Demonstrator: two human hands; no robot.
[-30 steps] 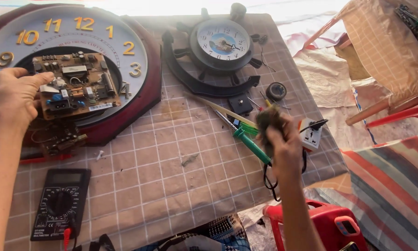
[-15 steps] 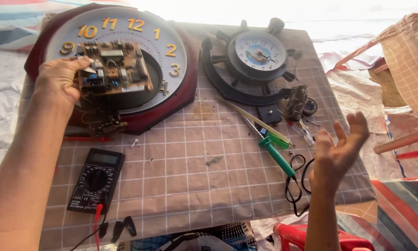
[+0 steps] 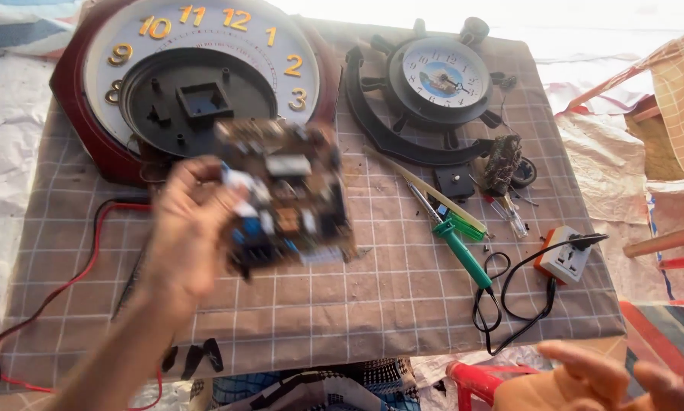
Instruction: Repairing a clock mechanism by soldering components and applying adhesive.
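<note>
brown circuit board (image 3: 285,194) in left hand (image 3: 186,228)

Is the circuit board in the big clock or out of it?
Out. The left hand holds the circuit board up over the table, and the big clock's black middle hollow is bare.

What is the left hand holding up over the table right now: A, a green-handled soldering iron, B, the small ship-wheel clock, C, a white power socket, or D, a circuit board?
D: the left hand grips a blurred circuit board raised above the checked cloth, while the soldering iron, small clock and socket lie untouched on it.
</note>
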